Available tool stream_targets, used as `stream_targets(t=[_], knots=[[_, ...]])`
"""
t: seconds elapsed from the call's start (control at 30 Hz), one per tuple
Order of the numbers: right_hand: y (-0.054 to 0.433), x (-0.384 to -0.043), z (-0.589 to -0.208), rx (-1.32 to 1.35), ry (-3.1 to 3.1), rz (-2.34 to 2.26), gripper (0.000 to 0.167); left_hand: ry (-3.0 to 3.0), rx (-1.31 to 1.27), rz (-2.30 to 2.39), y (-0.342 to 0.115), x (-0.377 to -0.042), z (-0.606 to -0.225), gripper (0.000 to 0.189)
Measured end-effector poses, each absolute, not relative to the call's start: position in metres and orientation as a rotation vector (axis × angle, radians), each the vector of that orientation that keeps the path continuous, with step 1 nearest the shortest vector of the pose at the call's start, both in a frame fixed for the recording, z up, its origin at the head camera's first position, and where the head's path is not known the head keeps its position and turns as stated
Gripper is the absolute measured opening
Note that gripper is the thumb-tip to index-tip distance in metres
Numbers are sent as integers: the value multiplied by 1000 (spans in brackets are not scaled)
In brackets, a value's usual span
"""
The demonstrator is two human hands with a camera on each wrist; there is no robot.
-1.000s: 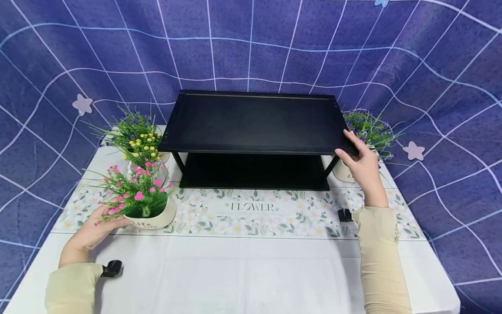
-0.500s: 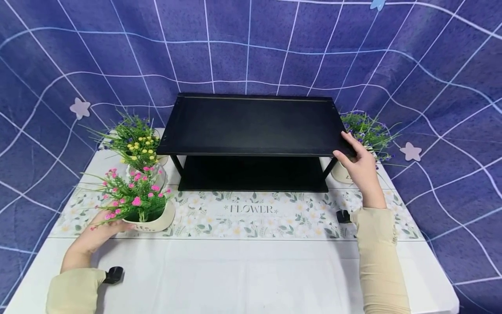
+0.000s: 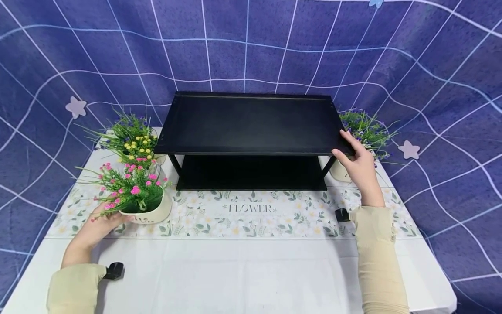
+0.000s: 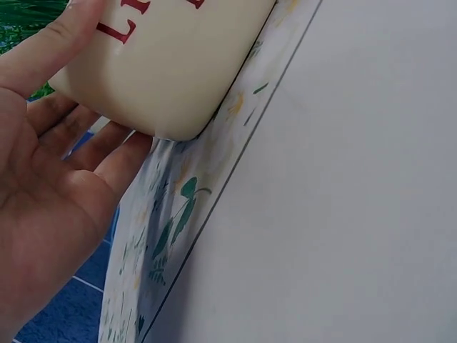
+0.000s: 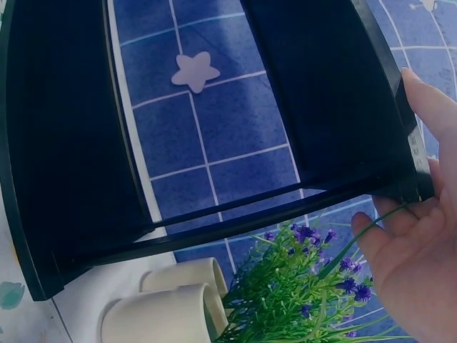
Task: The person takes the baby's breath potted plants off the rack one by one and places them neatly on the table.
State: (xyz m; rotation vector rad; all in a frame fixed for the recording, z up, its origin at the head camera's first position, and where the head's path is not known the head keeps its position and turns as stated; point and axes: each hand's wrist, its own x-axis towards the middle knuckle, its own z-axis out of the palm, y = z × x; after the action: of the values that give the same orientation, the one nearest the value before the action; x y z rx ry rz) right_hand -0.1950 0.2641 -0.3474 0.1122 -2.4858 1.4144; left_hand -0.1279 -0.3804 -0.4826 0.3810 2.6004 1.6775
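My left hand (image 3: 96, 226) holds a cream oval flower pot of pink artificial flowers (image 3: 141, 201) by its left end. In the left wrist view the thumb lies on the lettered front of the pot (image 4: 164, 71), with the fingers behind and under its end. The pot's base shows close over the floral runner. At the right, my right hand (image 3: 362, 170) grips the front right corner of a black two-tier shelf (image 3: 251, 124). Its thumb lies at the front edge and a finger on top; the right wrist view shows other fingers curled beneath the top board.
Potted yellow flowers (image 3: 140, 146) and a purple-flowered plant (image 3: 127, 126) stand behind the pink one, left of the shelf. Another purple-flowered plant (image 3: 364, 126) stands at the shelf's right side. A floral runner (image 3: 251, 222) crosses the white table (image 3: 251, 274). A blue curtain (image 3: 251, 52) hangs behind.
My left hand has moved the pink flower pot slightly toward the back, nearer the yellow flowers. The right hand keeps its grip on the shelf corner, and the shelf stays in place.
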Motion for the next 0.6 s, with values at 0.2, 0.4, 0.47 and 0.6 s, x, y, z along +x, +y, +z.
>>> stream_targets(t=[0.2,0.4,0.47,0.6], knots=[[266,-197,-350,105,-2487,1408,58,2691,311,1559,-380,-128,-482,68],[268,-201,-354,109,-2472,1414,57,2712,248,1520,-379,-130,-480,58],[265,-198,-350,119,-2464,1424,57,2727,250,1503,-378,-132,-479,55],[262,-194,-347,134,-2460,1440,57,2739,228,1462,-380,-135,-478,53]])
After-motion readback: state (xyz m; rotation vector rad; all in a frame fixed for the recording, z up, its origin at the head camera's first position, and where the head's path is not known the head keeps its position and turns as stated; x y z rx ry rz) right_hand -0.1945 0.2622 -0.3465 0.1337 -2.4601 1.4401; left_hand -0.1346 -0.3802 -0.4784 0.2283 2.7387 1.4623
